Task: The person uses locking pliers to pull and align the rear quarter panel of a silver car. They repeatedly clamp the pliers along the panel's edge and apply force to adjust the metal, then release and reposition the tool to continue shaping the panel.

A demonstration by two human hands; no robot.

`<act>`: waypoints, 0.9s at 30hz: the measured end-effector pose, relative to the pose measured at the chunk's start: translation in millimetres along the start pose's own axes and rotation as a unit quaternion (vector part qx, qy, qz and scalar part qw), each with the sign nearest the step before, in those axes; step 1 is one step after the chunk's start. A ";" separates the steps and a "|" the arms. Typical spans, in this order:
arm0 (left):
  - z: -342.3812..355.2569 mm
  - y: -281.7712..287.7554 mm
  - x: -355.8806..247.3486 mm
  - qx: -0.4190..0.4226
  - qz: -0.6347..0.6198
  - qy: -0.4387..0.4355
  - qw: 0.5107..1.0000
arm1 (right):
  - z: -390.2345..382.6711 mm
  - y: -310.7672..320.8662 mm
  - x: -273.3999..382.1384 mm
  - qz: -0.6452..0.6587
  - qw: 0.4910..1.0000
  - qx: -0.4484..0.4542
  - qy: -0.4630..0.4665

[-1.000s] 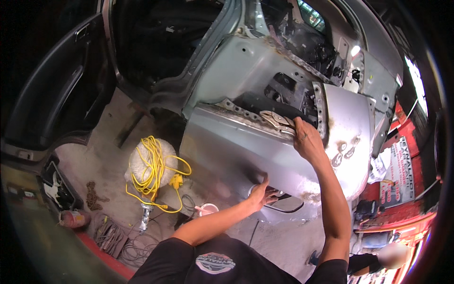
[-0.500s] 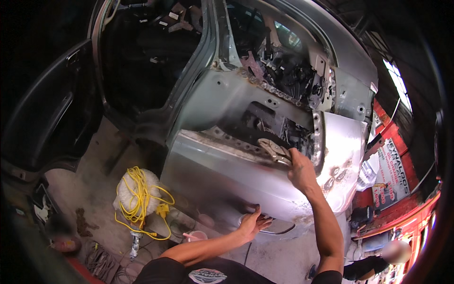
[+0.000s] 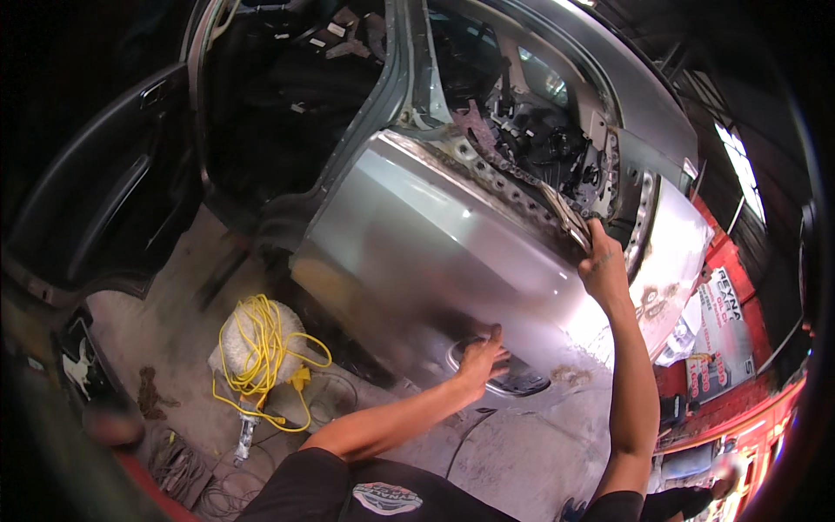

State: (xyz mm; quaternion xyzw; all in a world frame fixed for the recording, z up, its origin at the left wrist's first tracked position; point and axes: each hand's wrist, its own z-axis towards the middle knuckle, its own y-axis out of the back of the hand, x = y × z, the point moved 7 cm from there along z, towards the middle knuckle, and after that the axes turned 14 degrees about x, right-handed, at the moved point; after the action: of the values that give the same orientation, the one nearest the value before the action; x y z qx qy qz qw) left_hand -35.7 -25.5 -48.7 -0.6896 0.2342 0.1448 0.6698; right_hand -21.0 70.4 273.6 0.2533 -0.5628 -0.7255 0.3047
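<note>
A large silver car body panel (image 3: 417, 226) stands against the side of the car, with a row of holes along its upper flange. My right hand (image 3: 603, 261) is closed around locking pliers (image 3: 564, 213), whose jaws lie at that flange; whether they are clamped is not clear. Lower down, my left hand (image 3: 481, 364) grips the panel at the left edge of a rounded opening (image 3: 526, 381), thumb up and fingers partly curled. Above the flange, the window gap shows the dark car interior (image 3: 539, 139).
An open black car door (image 3: 87, 191) stands at the left. On the floor sits a whitish round bundle (image 3: 230, 339) wrapped in a yellow cord (image 3: 270, 348). A printed sign (image 3: 722, 339) hangs at the right. Another person's dark sleeve (image 3: 674, 503) shows at the lower right.
The panel has moved up against the car body, covering the gap that showed behind it. Both my hands and the locking pliers have risen with it, slightly to the right.
</note>
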 end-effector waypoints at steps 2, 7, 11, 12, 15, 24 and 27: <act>9.4 -11.7 -14.8 0.013 -0.025 0.001 1.000 | 13.9 13.1 3.4 -0.017 1.000 0.001 -0.009; 23.9 -32.2 -51.3 0.020 -0.061 -0.004 0.998 | 50.3 27.1 5.1 -0.051 0.999 0.010 0.005; 50.1 -42.5 -40.2 0.057 -0.080 0.013 0.995 | 62.7 14.0 -27.6 -0.062 0.998 0.022 -0.011; 51.3 -52.0 -37.6 0.053 -0.085 0.017 0.995 | 62.3 13.6 -40.2 -0.080 0.996 0.024 -0.008; 45.4 -35.4 -53.1 0.018 -0.098 -0.001 0.995 | 87.0 -4.7 -27.6 -0.063 0.998 0.024 0.014; 58.7 -41.6 -18.1 0.066 -0.084 0.012 0.994 | 72.2 -15.2 -60.0 -0.018 0.999 0.032 -0.002; 58.2 -42.3 -18.0 0.057 -0.080 0.001 0.995 | 71.8 -12.6 -56.9 -0.019 0.999 0.029 0.009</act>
State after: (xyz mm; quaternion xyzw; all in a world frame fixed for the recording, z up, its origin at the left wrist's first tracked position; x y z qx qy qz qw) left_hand -22.5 34.3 -6.8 -0.6673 0.1864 0.0763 0.7170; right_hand -34.9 161.6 279.9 0.2788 -0.5759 -0.7124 0.2881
